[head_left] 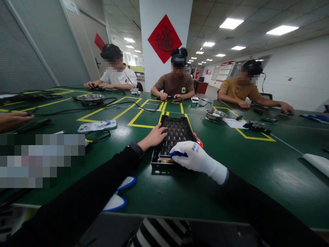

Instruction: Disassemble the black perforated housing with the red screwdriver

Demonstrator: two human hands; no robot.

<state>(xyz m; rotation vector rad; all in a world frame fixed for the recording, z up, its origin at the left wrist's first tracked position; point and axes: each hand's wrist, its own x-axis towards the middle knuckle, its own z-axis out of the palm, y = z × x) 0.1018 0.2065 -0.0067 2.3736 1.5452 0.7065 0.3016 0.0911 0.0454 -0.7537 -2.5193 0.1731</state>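
A black rectangular panel point(177, 128) with rows of small light marks lies lengthwise in front of me, over a black case point(159, 164) with something yellowish at its near end. My left hand point(154, 136), bare with a dark band at the wrist, rests on the panel's left side, fingers stretched out: it is open. A white glove with blue coating covers my right hand point(191, 156). Its fingers are closed at the panel's near right corner, partly hiding it. A red item point(197, 140) sits beside the panel's right edge, partly behind my right hand.
White-and-blue gloves point(115, 202) lie below my left forearm. A phone point(97, 126) and cables are to the left. Round metal dishes point(89, 99) stand farther back, with black parts point(257, 127) at right. Three people sit across the green table point(144, 223); another hand shows at left.
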